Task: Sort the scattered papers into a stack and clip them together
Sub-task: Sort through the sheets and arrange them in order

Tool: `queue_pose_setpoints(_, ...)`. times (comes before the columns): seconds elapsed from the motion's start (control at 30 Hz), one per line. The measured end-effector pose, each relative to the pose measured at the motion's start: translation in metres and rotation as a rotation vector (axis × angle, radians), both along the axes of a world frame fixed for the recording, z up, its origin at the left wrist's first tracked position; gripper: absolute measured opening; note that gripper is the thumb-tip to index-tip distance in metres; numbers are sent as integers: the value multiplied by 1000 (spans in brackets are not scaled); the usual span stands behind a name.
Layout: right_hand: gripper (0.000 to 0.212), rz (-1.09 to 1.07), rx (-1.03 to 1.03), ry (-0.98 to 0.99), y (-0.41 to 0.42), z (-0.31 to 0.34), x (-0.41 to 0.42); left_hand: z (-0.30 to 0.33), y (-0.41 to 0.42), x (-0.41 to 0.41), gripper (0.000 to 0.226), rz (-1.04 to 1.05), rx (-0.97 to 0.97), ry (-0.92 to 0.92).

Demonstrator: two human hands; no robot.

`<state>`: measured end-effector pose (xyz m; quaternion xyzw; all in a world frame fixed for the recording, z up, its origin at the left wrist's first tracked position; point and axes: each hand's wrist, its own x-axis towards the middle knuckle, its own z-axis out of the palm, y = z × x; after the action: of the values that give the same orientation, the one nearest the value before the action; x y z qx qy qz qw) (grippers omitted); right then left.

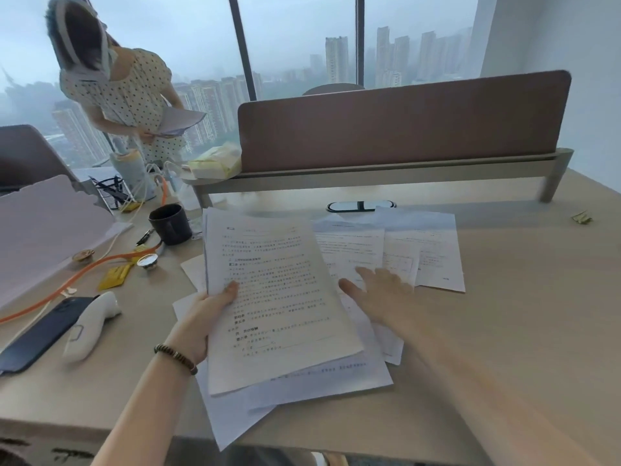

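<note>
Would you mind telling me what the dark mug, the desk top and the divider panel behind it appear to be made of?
The dark mug looks like matte ceramic: thick wall, dull sheen. The desk top seems light wood laminate, smooth and evenly pale, though it could be veneer. The divider panel appears fabric- or felt-covered: soft brown, without glare.

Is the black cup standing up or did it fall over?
Standing up. The black cup sits on the desk with its round rim on top. What's inside cannot be seen from here.
</note>
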<state>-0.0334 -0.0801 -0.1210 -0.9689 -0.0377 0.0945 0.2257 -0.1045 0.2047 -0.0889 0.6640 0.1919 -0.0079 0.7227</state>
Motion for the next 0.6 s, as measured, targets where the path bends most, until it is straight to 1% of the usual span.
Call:
queue_pose_setpoints(0.07, 73, 15, -161, 13, 7, -7, 3, -12, 13, -2, 14, 23, 35, 41)
queue_pose_setpoints(0.13, 72, 56, -239, -8, 10, -15, 4, -30, 20, -3, 20, 46, 105, 52)
queue_pose_setpoints(0.2, 74, 95, -278, -29, 10, -20, 6, -44, 25, -2, 22, 67, 168, 21)
queue_pose_setpoints(0.37, 79, 127, -267, -71, 4, -21, 11, -52, 21, 14, 17, 58, 229, -23)
queue_pose_setpoints(0.6, 79, 117, -165, -82, -19, -23, 13, -52, 9, 40, 21, -24, 270, -11)
